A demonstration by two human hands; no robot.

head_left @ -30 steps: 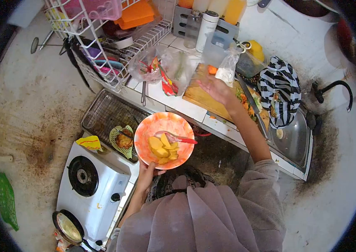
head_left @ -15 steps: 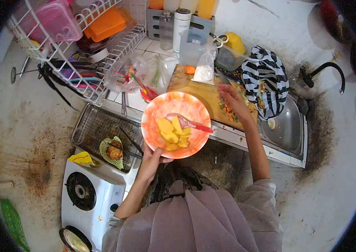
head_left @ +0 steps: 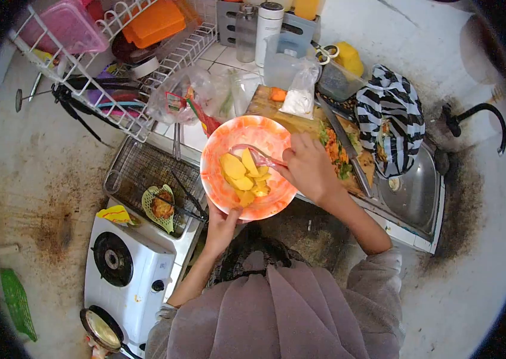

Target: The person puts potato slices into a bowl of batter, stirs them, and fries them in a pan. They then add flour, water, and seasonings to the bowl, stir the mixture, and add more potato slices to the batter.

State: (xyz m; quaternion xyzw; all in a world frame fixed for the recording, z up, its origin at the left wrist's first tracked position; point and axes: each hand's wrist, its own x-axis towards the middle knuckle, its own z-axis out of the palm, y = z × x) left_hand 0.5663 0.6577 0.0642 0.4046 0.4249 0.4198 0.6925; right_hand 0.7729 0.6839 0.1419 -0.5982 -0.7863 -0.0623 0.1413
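My left hand (head_left: 222,232) grips the near rim of an orange and white bowl (head_left: 209,173), thumb up on the edge. Inside the bowl lie yellow slices (head_left: 241,182) that look like potato. A spoon (head_left: 257,155) with a reddish handle rests among them. The fingers of my right hand (head_left: 311,167) are closed on its handle at the bowl's right side. Beyond that hand, a wooden cutting board (head_left: 265,110) carries a long knife (head_left: 344,137), chopped vegetables (head_left: 332,146), an orange carrot piece (head_left: 278,94) and a bag of white powder (head_left: 300,96).
A striped black and white bag (head_left: 372,102) stands by the sink (head_left: 417,191). At left are a white gas stove (head_left: 145,260) and a wire-mesh tray (head_left: 136,164) holding a green strainer (head_left: 168,222) with a fried piece. A white dish rack (head_left: 196,51) hangs upper left.
My right hand has moved left from over the cutting board and closed on the spoon handle. This uncovers the knife and vegetables. The bowl stays in my left hand.
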